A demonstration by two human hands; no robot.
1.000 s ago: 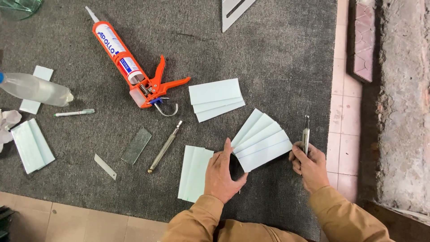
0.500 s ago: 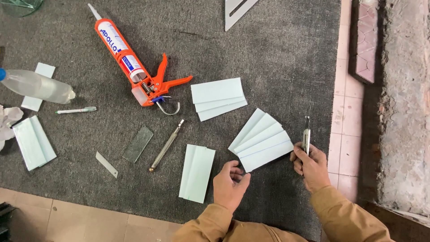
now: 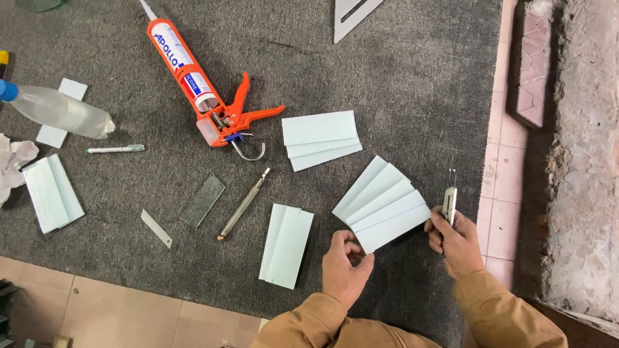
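surface: dark grey carpet mat (image 3: 400,77) over tiled floor (image 3: 97,309), rough wall at right
left hand (image 3: 345,264): fingers curled loosely, gripping nothing, tips touching lower edge of fanned glass strips (image 3: 382,203)
right hand (image 3: 454,238): fingers closed around small metal cutter (image 3: 450,196), tool upright, just beside fan's right end
fanned glass strips: pale green, flat on mat, between both hands
nearby: folded-looking glass pair (image 3: 287,245) left of left hand; second fan (image 3: 320,138) above; orange caulking gun (image 3: 206,96); thin metal rod (image 3: 244,203); plastic bottle (image 3: 58,111) far left
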